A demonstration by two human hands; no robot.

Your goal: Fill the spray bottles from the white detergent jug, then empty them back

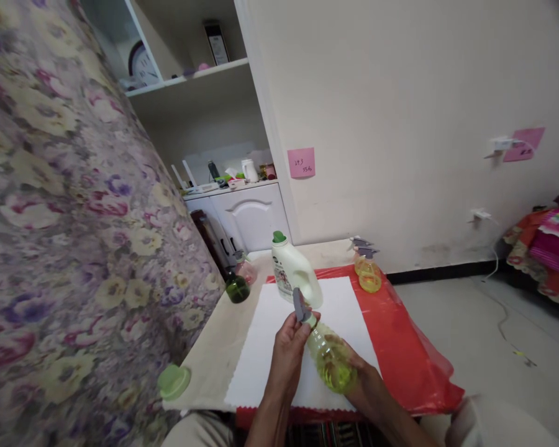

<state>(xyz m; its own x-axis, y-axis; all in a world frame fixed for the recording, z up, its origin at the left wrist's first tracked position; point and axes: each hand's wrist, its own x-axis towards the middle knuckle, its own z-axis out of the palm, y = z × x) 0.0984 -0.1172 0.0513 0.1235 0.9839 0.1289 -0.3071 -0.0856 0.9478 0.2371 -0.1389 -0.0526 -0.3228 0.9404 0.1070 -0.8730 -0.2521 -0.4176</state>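
A clear yellow-green spray bottle (326,354) is tilted in both hands over the white sheet (256,347). Its grey spray head (299,304) points up and to the left. My left hand (291,341) has its fingers closed around the neck and collar, just under that head. Wrapped about the lower body from the right is my right hand (356,372), its fingers partly seen through the plastic. Behind the spray bottle stands a large white jug (291,267) with a green cap and a handle.
Yellow spray bottles (369,276) stand on the red plastic cover (395,329) at the table's back right. A dark green bottle (237,288) and a pink bottle (246,270) are at the left edge. A green lidded tub (174,380) sits front left, near the floral curtain (97,248).
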